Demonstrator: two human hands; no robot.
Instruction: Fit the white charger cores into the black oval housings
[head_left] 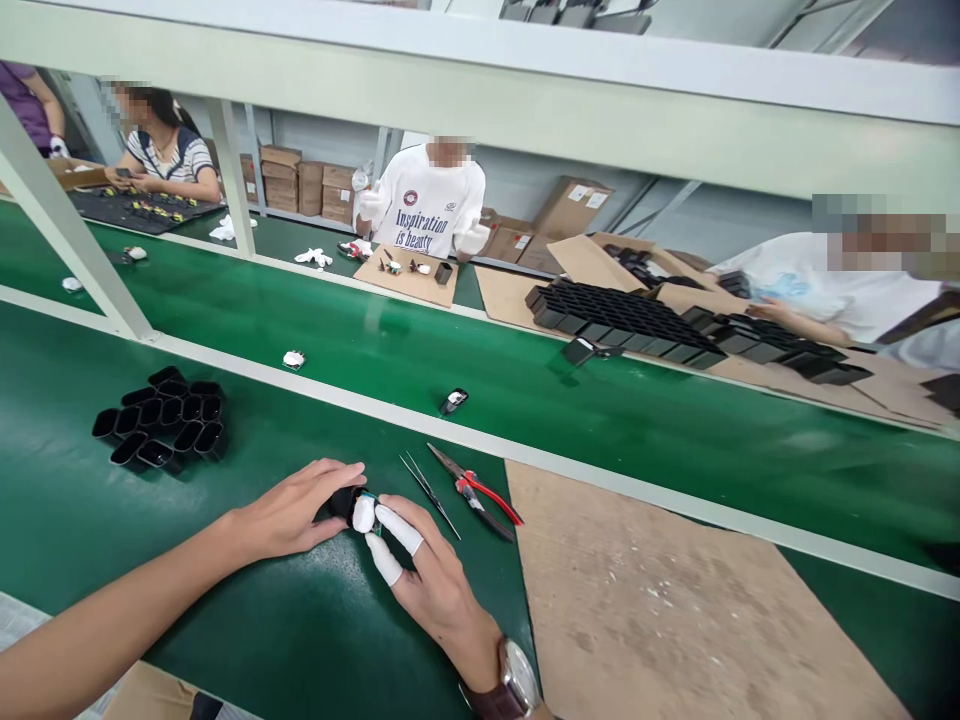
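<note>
My left hand (304, 515) is closed around a small black plastic housing (345, 503), tilted with its mouth toward my right hand. Between the thumb and fingers of my right hand (424, 555), which wears white finger cots, is a small green circuit board with a white, rounded part (364, 514) on it. The board sits at the mouth of the housing; how far inside it reaches I cannot tell. Just beyond my right hand lie a pair of tweezers (430, 495) and red-and-black-handled pliers (475, 490).
A cluster of open black housings (161, 420) stands on the left of the green bench. Cardboard (675, 610) covers the right. Beyond a pale rail, a green conveyor belt (360, 330) carries a filled housing (454, 401) and a white-topped part (294, 359). Several co-workers sit across it.
</note>
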